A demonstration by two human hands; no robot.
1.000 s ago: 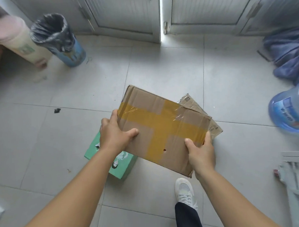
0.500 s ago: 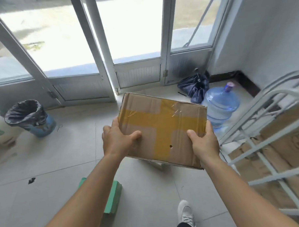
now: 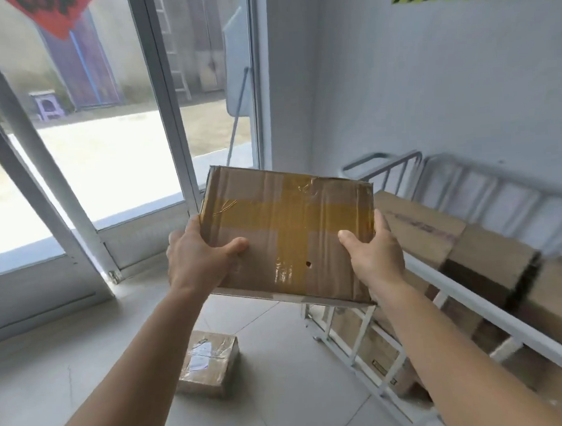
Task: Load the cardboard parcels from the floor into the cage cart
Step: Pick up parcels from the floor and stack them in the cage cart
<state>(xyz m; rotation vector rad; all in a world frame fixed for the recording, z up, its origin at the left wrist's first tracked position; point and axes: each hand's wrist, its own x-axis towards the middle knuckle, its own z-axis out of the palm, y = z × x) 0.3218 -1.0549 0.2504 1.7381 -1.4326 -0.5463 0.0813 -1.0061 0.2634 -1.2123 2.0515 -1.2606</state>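
Both hands, left (image 3: 200,259) and right (image 3: 376,257), grip the taped parcel (image 3: 287,232) by its sides, held level in the air just beside the cart (image 3: 464,314), so I'd lift it over the rail and set it flat on the stacked boxes (image 3: 487,252).

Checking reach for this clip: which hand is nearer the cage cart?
Right. The right hand grips the taped parcel on the side facing the cage cart; the left hand grips the far side.
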